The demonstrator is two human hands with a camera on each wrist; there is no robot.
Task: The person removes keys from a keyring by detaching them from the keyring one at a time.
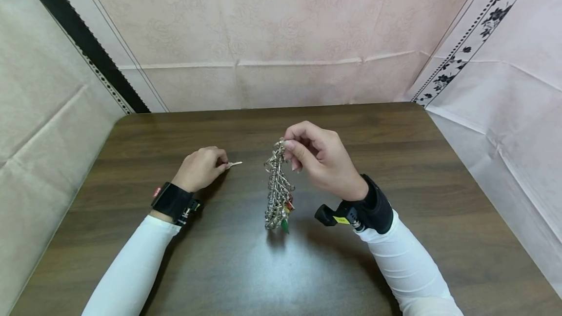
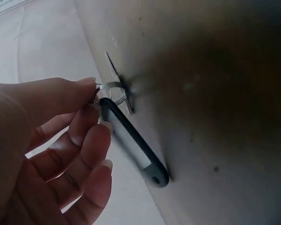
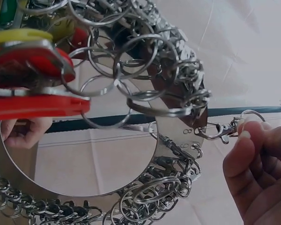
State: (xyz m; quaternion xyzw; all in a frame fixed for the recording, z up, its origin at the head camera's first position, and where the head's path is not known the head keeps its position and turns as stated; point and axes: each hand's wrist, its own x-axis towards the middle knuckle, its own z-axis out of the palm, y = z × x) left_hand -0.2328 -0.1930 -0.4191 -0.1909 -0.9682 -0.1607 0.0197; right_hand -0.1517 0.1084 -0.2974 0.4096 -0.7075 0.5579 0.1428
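Observation:
In the head view, my left hand (image 1: 199, 168) is low over the table, pinching a split ring (image 2: 113, 85) between thumb and fingertips. A key (image 2: 113, 68), seen nearly edge-on in the left wrist view, and a dark-framed key tag (image 2: 131, 129) hang on that ring. My right hand (image 1: 325, 160) holds up a large flat metal key ring (image 3: 178, 133) by the ring of one small clasp (image 3: 215, 131). Numbers are stamped by its holes, and many clasps with split rings line it. Red (image 3: 37, 107), yellow (image 3: 21, 36) and green (image 3: 8, 13) tags dangle from it.
Under both hands lies a brown wood-grain table (image 1: 228, 267). Pale cloth sheets (image 1: 281, 33) hang at the back and both sides, with a black strip (image 1: 88, 43) on the left and a floral border (image 1: 474, 48) on the right. A black strapped device (image 1: 373, 204) sits on each wrist.

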